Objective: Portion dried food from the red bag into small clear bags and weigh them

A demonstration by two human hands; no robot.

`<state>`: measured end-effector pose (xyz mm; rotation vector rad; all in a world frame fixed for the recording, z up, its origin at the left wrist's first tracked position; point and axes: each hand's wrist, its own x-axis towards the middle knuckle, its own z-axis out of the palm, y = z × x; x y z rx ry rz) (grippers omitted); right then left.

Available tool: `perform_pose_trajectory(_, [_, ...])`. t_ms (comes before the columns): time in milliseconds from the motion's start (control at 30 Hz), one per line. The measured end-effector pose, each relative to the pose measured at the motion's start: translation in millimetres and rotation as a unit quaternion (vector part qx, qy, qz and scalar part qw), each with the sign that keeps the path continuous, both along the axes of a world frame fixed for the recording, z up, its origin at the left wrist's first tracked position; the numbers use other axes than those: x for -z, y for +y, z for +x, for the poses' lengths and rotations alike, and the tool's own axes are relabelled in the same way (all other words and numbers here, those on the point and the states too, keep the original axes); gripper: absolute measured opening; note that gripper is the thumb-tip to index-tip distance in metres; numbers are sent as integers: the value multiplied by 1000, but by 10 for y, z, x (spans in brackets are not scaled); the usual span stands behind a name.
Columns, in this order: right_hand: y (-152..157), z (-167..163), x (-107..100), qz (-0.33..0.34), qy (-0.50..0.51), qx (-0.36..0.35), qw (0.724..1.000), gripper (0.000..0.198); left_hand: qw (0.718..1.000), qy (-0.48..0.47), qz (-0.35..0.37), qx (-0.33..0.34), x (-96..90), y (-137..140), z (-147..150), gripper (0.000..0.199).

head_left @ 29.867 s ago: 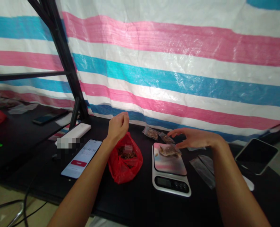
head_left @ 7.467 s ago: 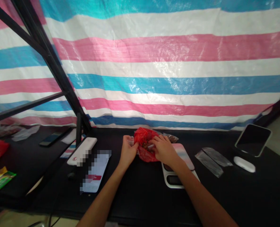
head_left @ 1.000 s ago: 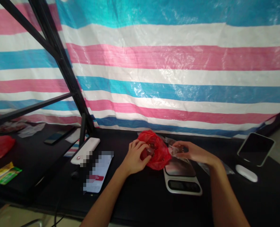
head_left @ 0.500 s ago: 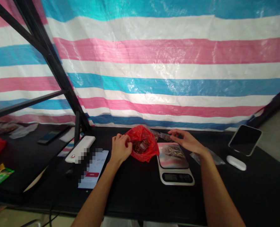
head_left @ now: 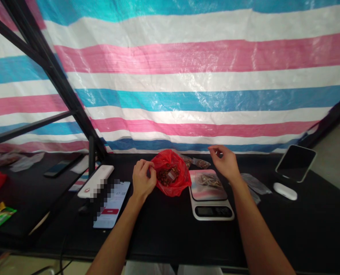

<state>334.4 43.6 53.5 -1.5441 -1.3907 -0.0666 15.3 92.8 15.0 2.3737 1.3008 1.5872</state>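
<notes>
My left hand (head_left: 143, 178) is closed at the left rim of a red plastic bag (head_left: 184, 183), thumb and fingers pinching its edge. Dark brown loose bits and a small clear packet (head_left: 172, 175) lie inside the bag. My right hand (head_left: 225, 160) hovers behind and right of a white kitchen scale (head_left: 198, 193), fingers loosely bent and slightly apart, with nothing visible in them. On the scale's plate rests a clear zip bag of pale, stick-like pieces (head_left: 210, 179). Just behind the scale lies a small filled bag (head_left: 201, 163), apart from my right hand.
Flat clear bags (head_left: 256, 184) lie right of the scale, near a white case (head_left: 285, 191) and a propped phone (head_left: 296, 163). Left are a lit phone (head_left: 112, 210), a white power bank (head_left: 96, 181) and a black metal frame (head_left: 68, 95). Striped sheeting (head_left: 187, 99) hangs behind.
My right hand has let go of the small filled bag behind the scale and lifted up and away. My left hand stays at the red bag's rim.
</notes>
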Motion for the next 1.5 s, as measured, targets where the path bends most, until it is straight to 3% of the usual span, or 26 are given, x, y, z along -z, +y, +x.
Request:
perform_pose_trajectory(300, [-30,-87,-64,-4,-12,-56,998,24,997,-49,-8,54,13,-31,37,15])
perform_pose_trajectory(433, [-149,-3,-94,-125,-24,-140,982,29,996,-53,-13,68,33,-28,42,16])
perform_pose_trajectory(567, [-333,142,-91,-286,-74,-224,929,47,996,-52,-28,71,46,-45,61,17])
perform_pose_trajectory(667, [-366,196,-45,-320,-119,-210,916,51,995,-55,-45,75,48,-64,78,16])
perform_pose_trajectory(767, [-342,185,-28,-333,-135,-188,914,35,993,-62,-53,84,55,-72,86,16])
perform_pose_trajectory(900, [-327,58,-134,-301,-58,-221,926,27,992,-81,-53,85,62,-62,85,18])
perform_pose_trajectory(1000, [-275,-164,-217,-242,34,-280,928,29,991,-92,-56,78,60,-51,83,19])
perform_pose_trajectory(1100, [-164,-452,-194,-178,59,-292,938,27,993,-83,-79,39,70,-28,84,15])
perform_pose_trajectory(1167, [-90,-623,-127,-139,8,-273,952,20,992,-80,-97,-4,95,1,86,14])
perform_pose_trajectory(1233, [-41,-749,-50,-120,-75,-246,959,23,988,-92,-127,-14,135,43,86,39])
perform_pose_trajectory(1333, [-21,-857,31,-115,-169,-212,956,37,960,-111,-247,69,202,117,75,64])
perform_pose_trajectory(1400, [-28,-896,55,-120,-202,-192,953,43,932,-133,-320,103,225,161,59,62])
perform_pose_trajectory(1500, [-42,-939,61,-137,-230,-169,949,43,926,-173,-331,62,208,196,23,52])
